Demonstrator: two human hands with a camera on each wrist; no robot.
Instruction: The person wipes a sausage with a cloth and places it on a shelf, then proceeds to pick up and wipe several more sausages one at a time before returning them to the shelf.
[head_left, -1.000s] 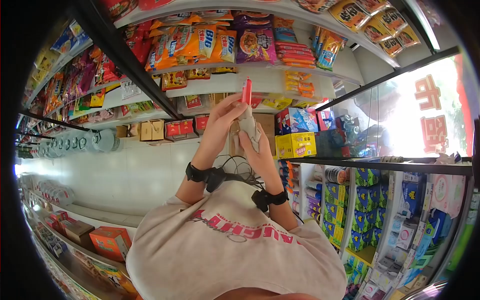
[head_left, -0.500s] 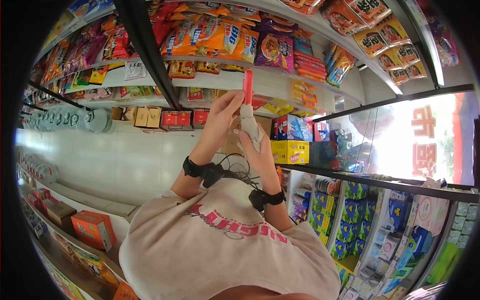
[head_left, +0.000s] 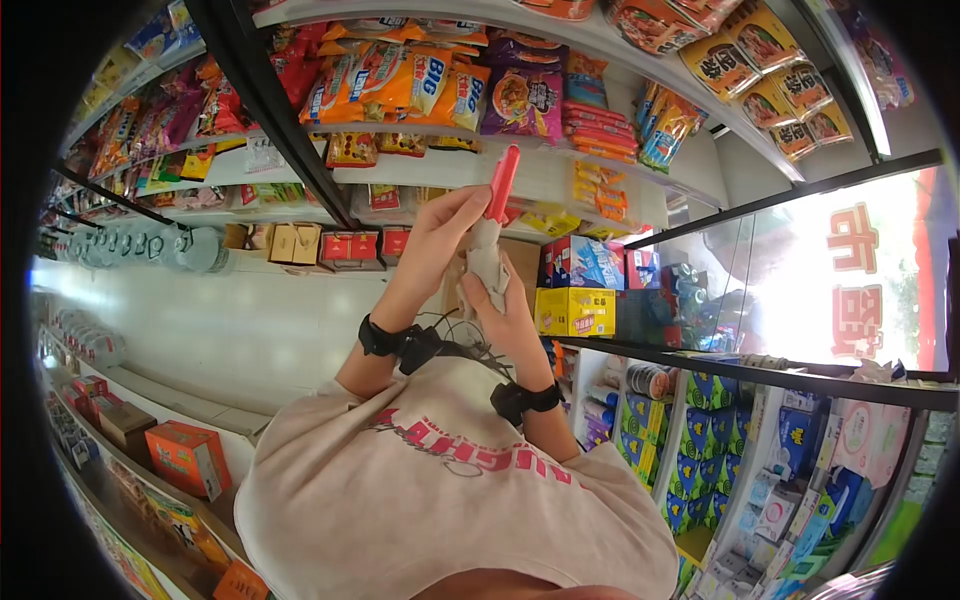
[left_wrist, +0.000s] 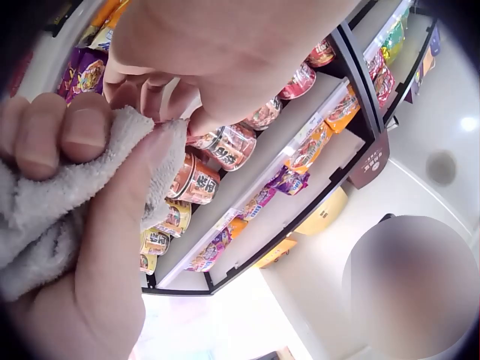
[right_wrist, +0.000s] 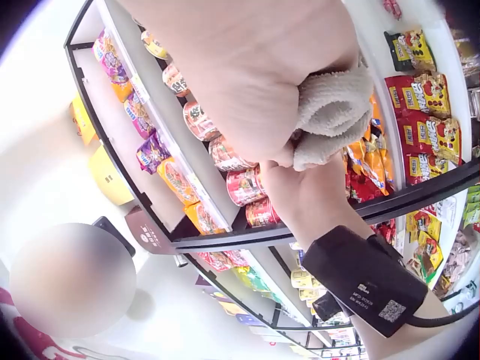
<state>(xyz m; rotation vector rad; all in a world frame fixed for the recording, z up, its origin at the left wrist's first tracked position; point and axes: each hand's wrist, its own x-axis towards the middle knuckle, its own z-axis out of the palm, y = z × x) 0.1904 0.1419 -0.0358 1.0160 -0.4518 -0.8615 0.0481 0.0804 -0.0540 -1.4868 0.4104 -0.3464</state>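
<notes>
Left hand (head_left: 440,235) and right hand (head_left: 505,305) meet just ahead of the chest, raised toward the snack shelf (head_left: 450,172). The shelf runs across at 12 o'clock from the hands. Its bright snack bags (head_left: 430,85) hang well apart from the fingers, so nothing on it is being touched. A yellow box (head_left: 573,312) sits at 3 o'clock from the right hand, also apart from it.

The grey cloth (head_left: 485,262) is bunched in the right hand, with fingers and thumb curled round it. The right wrist view shows it squeezed into the palm. It wraps the lower end of a slim red stick (head_left: 503,180), so that hand's grip seems to bear on the stick only through the fabric.

The stick rises out of the cloth toward 12 o'clock, leaning slightly to 1 o'clock. The left hand pinches it between thumb and fingertips just above the cloth, at 10 o'clock from the right hand. Held at two places, one bare and one padded, the stick stays upright and steady, and its upper half is free of both hands. What the stick is cannot be told.
</notes>
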